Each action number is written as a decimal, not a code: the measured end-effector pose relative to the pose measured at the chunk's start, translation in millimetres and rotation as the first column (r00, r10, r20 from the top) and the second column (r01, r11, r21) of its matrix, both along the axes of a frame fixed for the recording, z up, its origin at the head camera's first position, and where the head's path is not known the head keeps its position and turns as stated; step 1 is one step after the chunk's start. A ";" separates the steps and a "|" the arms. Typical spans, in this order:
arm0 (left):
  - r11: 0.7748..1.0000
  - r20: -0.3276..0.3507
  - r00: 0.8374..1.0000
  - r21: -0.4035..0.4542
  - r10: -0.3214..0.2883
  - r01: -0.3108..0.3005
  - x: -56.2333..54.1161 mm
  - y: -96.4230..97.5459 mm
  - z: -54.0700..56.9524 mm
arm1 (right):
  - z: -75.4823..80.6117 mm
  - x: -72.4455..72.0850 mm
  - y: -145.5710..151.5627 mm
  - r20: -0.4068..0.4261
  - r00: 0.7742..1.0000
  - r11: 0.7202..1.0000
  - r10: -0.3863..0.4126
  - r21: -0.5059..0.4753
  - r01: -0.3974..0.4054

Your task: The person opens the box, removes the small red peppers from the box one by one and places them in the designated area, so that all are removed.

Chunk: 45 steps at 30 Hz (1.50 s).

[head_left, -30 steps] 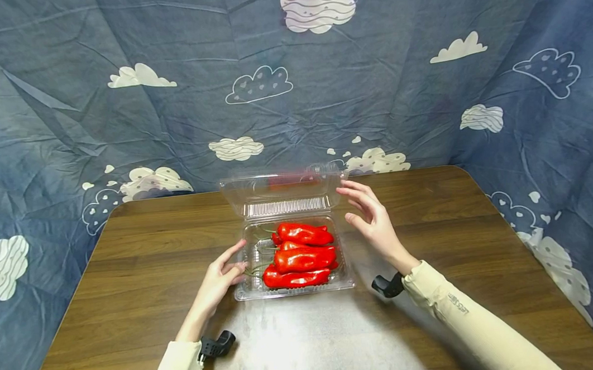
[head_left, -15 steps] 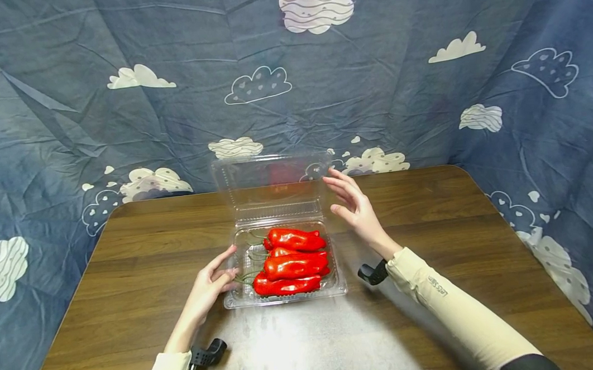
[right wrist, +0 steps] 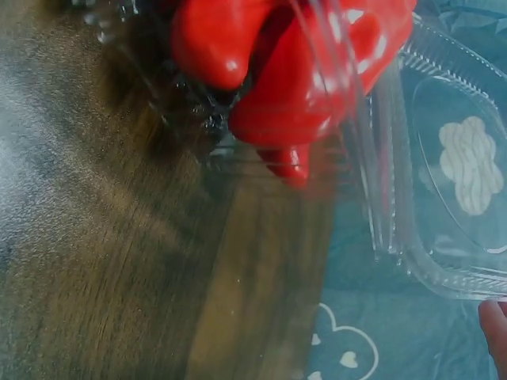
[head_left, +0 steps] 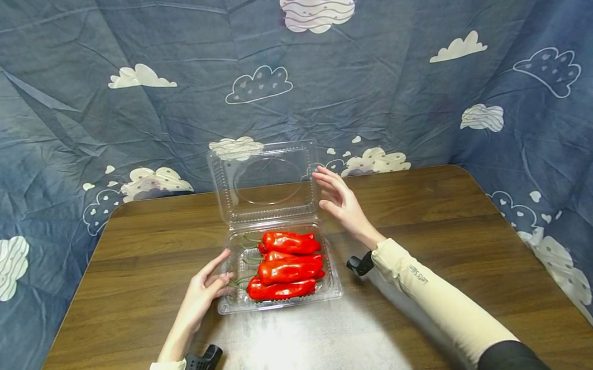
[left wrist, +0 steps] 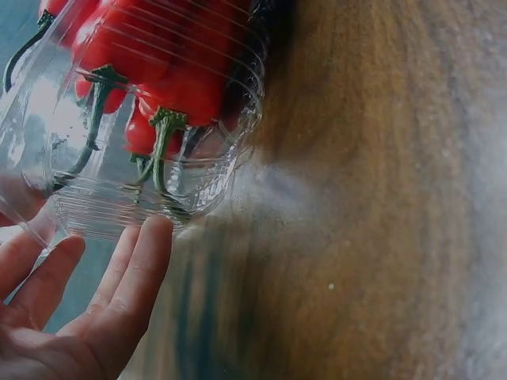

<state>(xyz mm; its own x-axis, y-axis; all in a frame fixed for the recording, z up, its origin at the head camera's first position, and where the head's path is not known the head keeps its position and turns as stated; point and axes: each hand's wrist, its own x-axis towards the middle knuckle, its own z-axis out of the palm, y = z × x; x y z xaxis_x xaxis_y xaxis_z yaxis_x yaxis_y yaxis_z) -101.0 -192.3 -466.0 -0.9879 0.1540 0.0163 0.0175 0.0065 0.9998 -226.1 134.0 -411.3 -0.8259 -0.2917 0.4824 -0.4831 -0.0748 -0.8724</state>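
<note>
A clear plastic clamshell container (head_left: 282,305) sits at the middle of the table, with several long red peppers (head_left: 288,270) lying in its base. Their green stems (left wrist: 162,150) point toward my left hand (head_left: 199,296). This hand holds the container's left rim; in the left wrist view its fingers (left wrist: 146,257) meet the outer side wall. The hinged lid (head_left: 268,178) stands raised at the back. My right hand (head_left: 342,202) is by the lid's right edge with fingers extended; only a fingertip (right wrist: 495,324) shows beside the lid in the right wrist view.
The brown wooden table (head_left: 429,228) runs back to a blue cloth (head_left: 402,90) printed with white clouds. Bright glare lies on the table in front of the container. Each wrist carries a black camera mount (head_left: 205,360).
The container has slid left and slightly nearer, along with my left hand. Its lid has swung from leaning forward to standing up. My right hand has moved left and slightly farther back.
</note>
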 end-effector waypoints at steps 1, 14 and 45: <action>1.000 -0.002 1.000 0.001 -0.001 0.001 0.4 -0.6 0.0 | 0.9 -0.2 -1.1 0.003 1.000 1.000 0.002 0.001 -0.002; 1.000 -0.022 1.000 -0.012 0.008 -0.009 7.8 -6.5 1.6 | 1.6 -5.8 -11.5 0.031 0.999 0.999 0.017 0.034 -0.018; 0.999 -0.023 1.000 -0.032 0.021 -0.021 17.1 -16.5 4.8 | -46.6 -23.8 -19.8 0.223 0.974 0.997 -0.041 0.070 0.026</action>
<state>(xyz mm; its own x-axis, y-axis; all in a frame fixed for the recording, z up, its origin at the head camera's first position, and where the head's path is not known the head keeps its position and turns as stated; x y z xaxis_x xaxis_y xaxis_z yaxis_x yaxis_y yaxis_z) -84.0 -208.8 -461.2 -0.9904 0.1342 0.0345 0.0401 0.0394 0.9984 -249.9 114.3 -457.9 -0.9207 -0.2872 0.2645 -0.2759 -0.0005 -0.9612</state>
